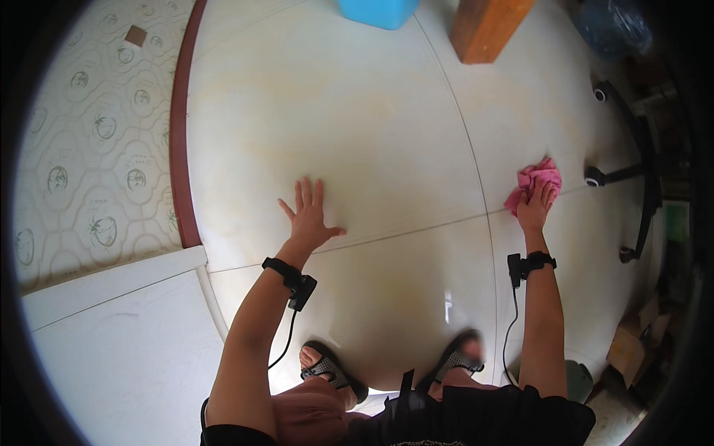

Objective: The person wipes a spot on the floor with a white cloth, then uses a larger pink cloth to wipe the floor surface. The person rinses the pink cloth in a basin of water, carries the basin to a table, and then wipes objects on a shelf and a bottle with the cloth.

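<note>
My right hand (pixel 534 209) lies on a crumpled pink cloth (pixel 540 173), pressing it to the pale tiled floor (pixel 357 128) near a tile joint. The cloth shows beyond my fingertips and to the left of the hand. Farther left, my left hand (pixel 309 217) is palm-down with its fingers spread, holding nothing. Whether it touches the floor or hovers just over it, I cannot tell. Each wrist wears a black strap with a small cabled device.
A black swivel-chair base (pixel 641 167) with casters stands right of the cloth. Ahead are a light blue plastic container (pixel 382 12) and a wooden leg (pixel 488 30). Dark red skirting (pixel 181 145) and a white panel (pixel 122 340) border the left. A cardboard box (pixel 630 345) sits lower right.
</note>
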`<state>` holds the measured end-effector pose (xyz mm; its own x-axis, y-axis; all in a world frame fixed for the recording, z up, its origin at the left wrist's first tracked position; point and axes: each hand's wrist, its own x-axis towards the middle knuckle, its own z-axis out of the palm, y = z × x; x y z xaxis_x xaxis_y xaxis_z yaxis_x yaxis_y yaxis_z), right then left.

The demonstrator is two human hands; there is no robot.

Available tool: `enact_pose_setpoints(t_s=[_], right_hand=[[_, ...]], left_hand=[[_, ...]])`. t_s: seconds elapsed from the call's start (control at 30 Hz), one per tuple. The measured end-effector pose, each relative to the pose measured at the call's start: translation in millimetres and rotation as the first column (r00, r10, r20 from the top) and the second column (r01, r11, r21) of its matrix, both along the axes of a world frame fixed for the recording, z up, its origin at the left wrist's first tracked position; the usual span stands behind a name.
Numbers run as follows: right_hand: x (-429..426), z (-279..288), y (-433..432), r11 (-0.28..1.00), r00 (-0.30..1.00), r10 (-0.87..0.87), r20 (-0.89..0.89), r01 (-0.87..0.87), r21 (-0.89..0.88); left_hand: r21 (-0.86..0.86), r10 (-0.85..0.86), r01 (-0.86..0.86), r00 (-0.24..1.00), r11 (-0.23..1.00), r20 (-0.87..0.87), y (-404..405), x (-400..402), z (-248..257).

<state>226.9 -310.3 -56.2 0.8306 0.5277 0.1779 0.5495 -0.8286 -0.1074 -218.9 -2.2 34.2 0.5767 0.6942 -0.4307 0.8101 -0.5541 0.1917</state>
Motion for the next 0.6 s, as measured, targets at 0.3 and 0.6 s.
enact_pose_setpoints(t_s=[0.3,0.6], right_hand=[[-90,23,225,0.843,0.871,0.474,-0.131,-0.405,0.355],[-224,50,270,0.404,0.391,0.913,-0.12,-0.819,0.407]], left_hand=[[-0.031,0.076,-0.076,0.997,0.997,-0.017,7,-4,-2],[-0.048,0.304,-0.301,0.948,0.952,0.093,70,-43,-4]])
